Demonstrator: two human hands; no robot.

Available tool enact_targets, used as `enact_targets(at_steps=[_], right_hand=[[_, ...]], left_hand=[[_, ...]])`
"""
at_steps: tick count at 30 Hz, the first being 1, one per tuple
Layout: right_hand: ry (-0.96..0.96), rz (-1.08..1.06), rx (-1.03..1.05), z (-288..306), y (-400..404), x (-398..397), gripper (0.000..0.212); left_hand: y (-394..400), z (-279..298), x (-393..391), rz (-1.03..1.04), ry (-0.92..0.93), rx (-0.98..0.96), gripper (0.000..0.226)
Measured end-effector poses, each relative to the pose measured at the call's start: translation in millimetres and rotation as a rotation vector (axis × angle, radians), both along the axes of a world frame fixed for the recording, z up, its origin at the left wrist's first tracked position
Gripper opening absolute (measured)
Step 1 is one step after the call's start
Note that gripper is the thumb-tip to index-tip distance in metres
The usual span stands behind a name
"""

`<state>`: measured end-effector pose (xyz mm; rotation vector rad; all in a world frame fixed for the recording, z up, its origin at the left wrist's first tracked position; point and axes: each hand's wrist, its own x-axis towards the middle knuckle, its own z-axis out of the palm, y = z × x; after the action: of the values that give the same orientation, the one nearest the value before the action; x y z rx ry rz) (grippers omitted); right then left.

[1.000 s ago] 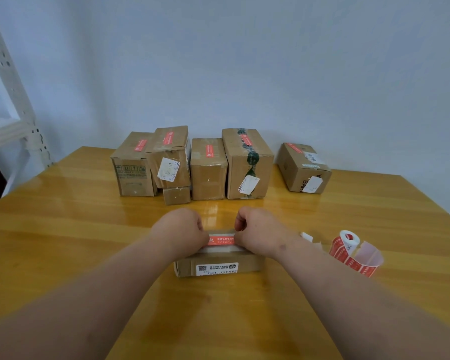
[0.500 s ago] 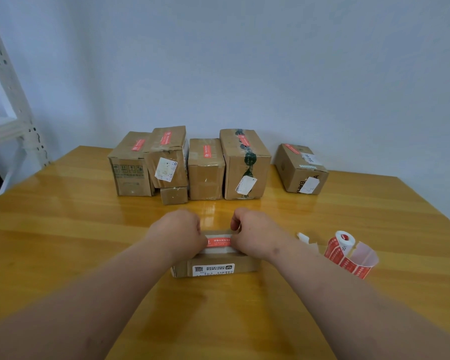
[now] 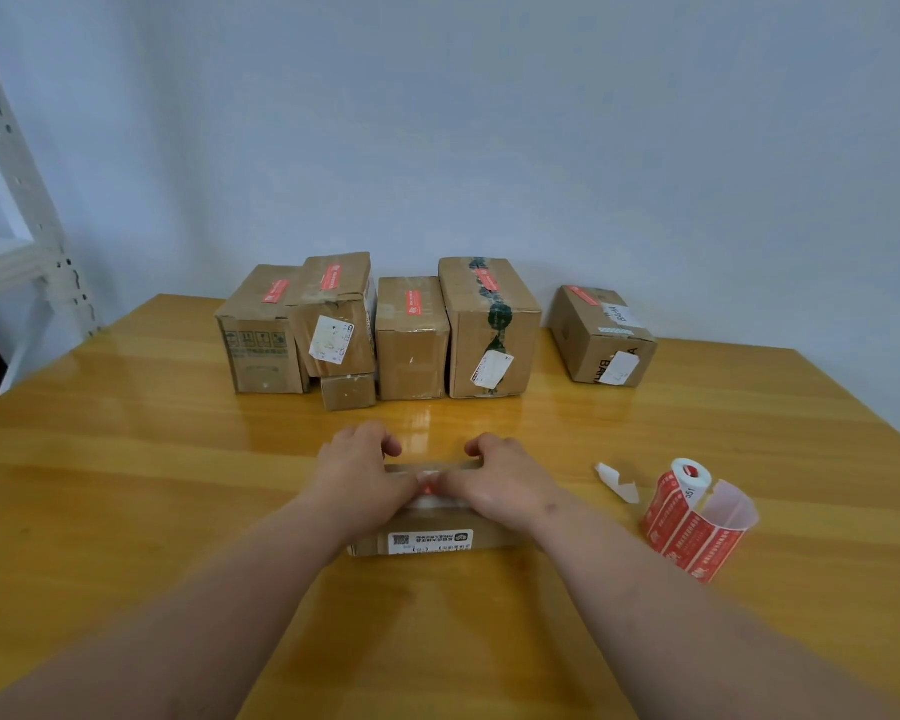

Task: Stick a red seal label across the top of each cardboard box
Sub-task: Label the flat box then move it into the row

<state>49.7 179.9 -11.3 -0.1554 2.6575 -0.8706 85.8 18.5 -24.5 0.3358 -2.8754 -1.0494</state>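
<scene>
flat box [image 3: 427,540] front-centre | label roll [image 3: 697,517] right | boxes row [image 3: 411,335] behind, along wall

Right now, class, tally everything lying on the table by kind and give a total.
Cardboard boxes: 7
Roll of red seal labels: 1
Torn backing scrap: 1
Total: 9
</scene>
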Motion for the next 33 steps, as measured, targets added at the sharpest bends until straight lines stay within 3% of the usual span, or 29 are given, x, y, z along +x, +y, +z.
enact_targets(at_steps=[5,11,17,21,23,26,30,33], right_hand=[[-0.012,-0.004,-0.004,-4.5,2.0,0.2,0.082],[-0.057,0.015,-0.151,-3.3,12.4,3.4,0.057],[-0.121,-0.03,-0.285,-4.2,16.5,4.3,0.046],[-0.034,-0.032,-0.147,-7.7,7.9,4.8,0.068],[-0.065,-0.013,-0.166,-6.0,9.5,4.2,0.06],[-0.16,-0.024,-0.284,-6.0,17.8,1.9,0.044],[-0.2,-0.094,-0.384,-8.3,18.4,-0.1,0.039],[-0.134,-0.104,-0.352,-9.1,9.9,1.9,0.022]], left_hand=[[1.3,-1.6,1.3,0.001,-0.02,0.002,0.046],[0.9,-1.6,5.7,-0.028,-0.014,0.005,0.037],[-6.5,-0.9,8.9,-0.068,-0.074,0.25,0.032],[1.9,-2.6,7.3,-0.022,-0.042,0.092,0.042],[3.0,-1.8,6.9,-0.02,-0.045,0.073,0.04],[-3.8,-1.7,6.9,-0.063,-0.081,0.189,0.033],[-7.6,-1.4,4.8,-0.051,-0.101,0.316,0.029],[0.1,-3.7,2.6,0.008,-0.04,0.213,0.025]])
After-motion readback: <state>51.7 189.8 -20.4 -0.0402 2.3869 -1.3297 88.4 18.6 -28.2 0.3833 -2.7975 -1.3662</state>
